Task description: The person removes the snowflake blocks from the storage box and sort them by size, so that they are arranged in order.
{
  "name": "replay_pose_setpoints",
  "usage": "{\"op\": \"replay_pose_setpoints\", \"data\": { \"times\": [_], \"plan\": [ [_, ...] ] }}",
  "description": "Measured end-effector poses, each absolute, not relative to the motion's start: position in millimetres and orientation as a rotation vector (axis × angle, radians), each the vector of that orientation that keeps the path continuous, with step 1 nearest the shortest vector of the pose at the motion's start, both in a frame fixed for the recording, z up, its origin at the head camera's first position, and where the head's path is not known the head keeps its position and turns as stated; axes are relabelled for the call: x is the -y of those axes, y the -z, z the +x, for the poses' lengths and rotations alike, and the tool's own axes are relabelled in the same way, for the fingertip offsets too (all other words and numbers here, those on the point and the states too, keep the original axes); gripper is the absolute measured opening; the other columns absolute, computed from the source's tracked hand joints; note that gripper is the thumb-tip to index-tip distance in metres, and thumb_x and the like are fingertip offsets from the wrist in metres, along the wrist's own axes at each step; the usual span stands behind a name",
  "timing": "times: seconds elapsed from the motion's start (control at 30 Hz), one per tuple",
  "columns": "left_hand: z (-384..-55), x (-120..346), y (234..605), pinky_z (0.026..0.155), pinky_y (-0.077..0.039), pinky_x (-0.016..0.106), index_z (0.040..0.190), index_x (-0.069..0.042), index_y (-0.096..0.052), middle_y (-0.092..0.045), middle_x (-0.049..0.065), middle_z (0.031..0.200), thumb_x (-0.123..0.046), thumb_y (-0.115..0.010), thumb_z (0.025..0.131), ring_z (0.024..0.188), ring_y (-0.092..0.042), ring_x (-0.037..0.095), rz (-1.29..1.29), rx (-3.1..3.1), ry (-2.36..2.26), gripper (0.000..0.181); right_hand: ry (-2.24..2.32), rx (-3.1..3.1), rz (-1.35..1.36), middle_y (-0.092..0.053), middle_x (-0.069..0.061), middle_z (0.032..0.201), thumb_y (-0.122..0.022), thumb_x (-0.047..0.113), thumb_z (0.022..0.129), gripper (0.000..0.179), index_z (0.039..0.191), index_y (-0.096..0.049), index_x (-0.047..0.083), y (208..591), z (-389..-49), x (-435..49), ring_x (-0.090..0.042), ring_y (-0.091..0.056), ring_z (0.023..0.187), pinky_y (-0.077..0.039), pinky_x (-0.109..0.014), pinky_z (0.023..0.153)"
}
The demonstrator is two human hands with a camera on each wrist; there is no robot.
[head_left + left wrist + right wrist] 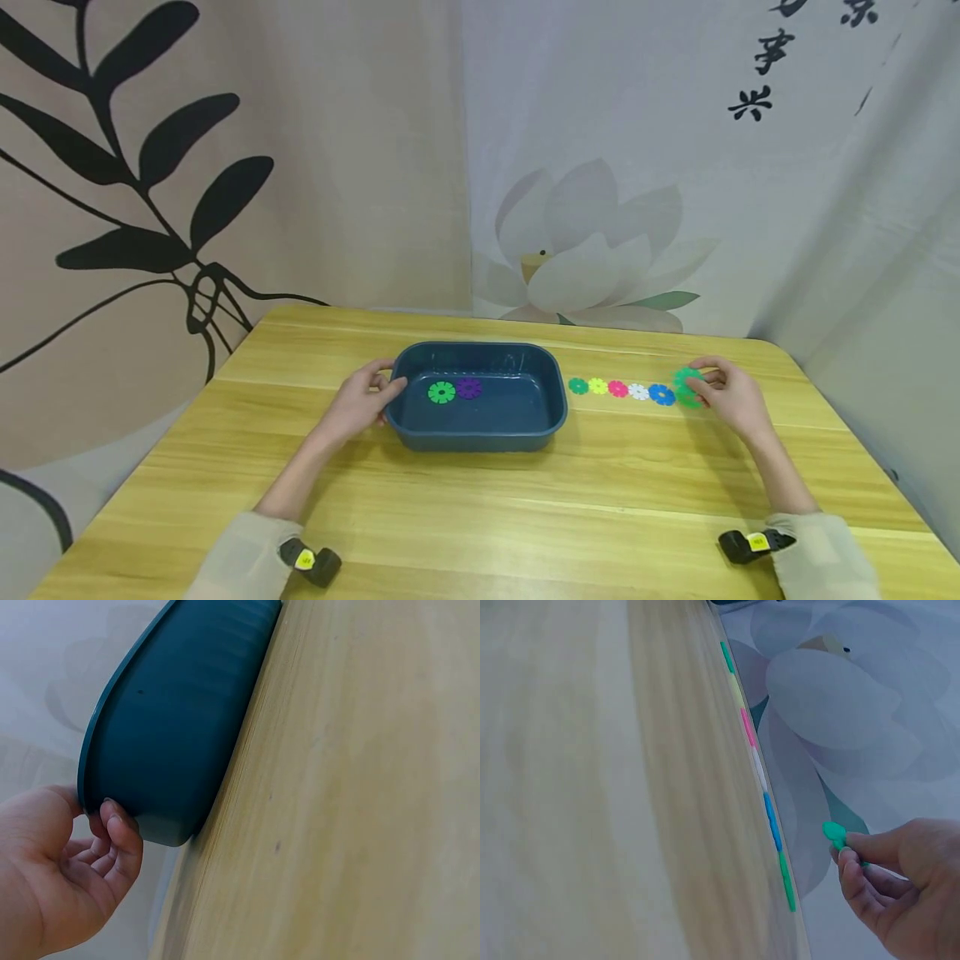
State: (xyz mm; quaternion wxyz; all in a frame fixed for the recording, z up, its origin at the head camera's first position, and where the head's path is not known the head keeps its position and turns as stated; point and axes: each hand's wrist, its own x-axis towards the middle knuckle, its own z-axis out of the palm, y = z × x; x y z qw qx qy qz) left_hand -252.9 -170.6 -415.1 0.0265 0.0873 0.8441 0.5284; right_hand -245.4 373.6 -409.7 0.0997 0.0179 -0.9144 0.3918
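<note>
A dark teal basin (480,442) stands on the table, with a green flower-shaped disc (442,392) and a purple one (469,388) inside. My left hand (362,398) grips the basin's left rim; in the left wrist view, the curled fingers (124,851) are at its outer wall. To the right, my right hand (733,398) pinches a green notched disc (833,833) between thumb and fingers, raised off the tabletop. Beneath it, another green disc (787,881) lies at the row's right end, next to a blue disc (662,395).
The row continues leftward toward the basin with a white disc (638,392), a pink disc (618,389), a yellow disc (597,386) and a green disc (578,386). The wooden table (480,517) ends at a printed curtain (375,167) behind.
</note>
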Motion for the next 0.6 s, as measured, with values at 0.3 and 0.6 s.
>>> {"op": "replay_pose_setpoints", "data": {
  "times": [0.3,0.6],
  "plan": [
    [-253,169,416,0.049,-0.052,0.029,0.144,0.008,-0.044,-0.055,0.01,0.077,-0.013,-0.06,0.103,0.054,-0.055,0.017,0.29,-2.603,-1.628,0.049,-1.087,2.73,-0.01,-0.07,-0.02,0.086,-0.063,0.017,0.102,0.036,0.127,-0.056,-0.009,414,-238,-396,-0.018,-0.065,0.063,-0.051,-0.026,0.054],
    [-253,170,416,0.049,-0.051,0.028,0.143,0.007,-0.045,-0.054,0.009,0.077,-0.013,-0.061,0.102,0.053,-0.055,0.018,0.271,-2.617,-1.625,0.048,-1.069,2.81,-0.051,-0.07,-0.015,0.082,-0.061,0.009,0.101,0.036,0.127,-0.056,-0.015,422,-238,-416,-0.017,-0.068,0.063,-0.056,-0.027,0.057]
  ]
}}
